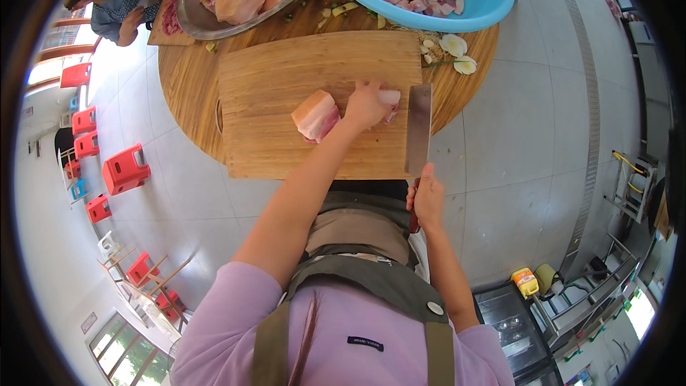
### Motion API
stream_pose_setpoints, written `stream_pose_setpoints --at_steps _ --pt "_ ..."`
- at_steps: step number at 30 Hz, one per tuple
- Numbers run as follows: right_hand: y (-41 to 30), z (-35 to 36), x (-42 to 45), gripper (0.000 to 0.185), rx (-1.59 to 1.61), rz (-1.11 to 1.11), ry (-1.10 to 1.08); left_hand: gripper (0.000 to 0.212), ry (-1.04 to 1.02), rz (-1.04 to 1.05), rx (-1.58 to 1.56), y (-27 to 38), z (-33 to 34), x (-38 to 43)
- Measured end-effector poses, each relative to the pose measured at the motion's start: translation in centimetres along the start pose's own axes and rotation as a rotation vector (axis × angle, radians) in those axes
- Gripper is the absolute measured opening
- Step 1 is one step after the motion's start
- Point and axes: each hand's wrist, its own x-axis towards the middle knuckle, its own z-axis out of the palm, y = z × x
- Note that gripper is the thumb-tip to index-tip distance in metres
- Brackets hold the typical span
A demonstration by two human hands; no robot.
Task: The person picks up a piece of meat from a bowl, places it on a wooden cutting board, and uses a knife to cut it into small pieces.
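Note:
My right hand (427, 197) grips the wooden handle of a cleaver (419, 128), whose broad blade lies along the right edge of a wooden cutting board (268, 155). Over the right half of the board, my left hand (368, 103) has its fingers on a cut piece of pork (390, 98); the fingers partly cover it. Just left of that hand sits a thick block of raw pork belly (318, 115), skin facing up and to the left.
Beyond the board stand a metal basin (252, 27) of large pork pieces and a blue plastic basin (429, 22) of diced pork. Peeled garlic and white flowers lie on the round wooden table (182, 91). A co-worker (128, 0) stands at the far left, a blade in one hand.

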Motion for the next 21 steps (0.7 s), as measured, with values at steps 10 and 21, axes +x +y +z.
stream_pose_setpoints --at_steps 10,21 --pt "-1.3 3.3 -0.2 0.056 -0.248 -0.273 0.048 0.024 0.447 0.298 -0.067 -3.3 2.5 -1.0" --pt "-2.3 6.9 0.7 0.04 -0.421 -0.367 0.064 0.014 0.606 0.479 0.177 -3.6 4.9 1.7"
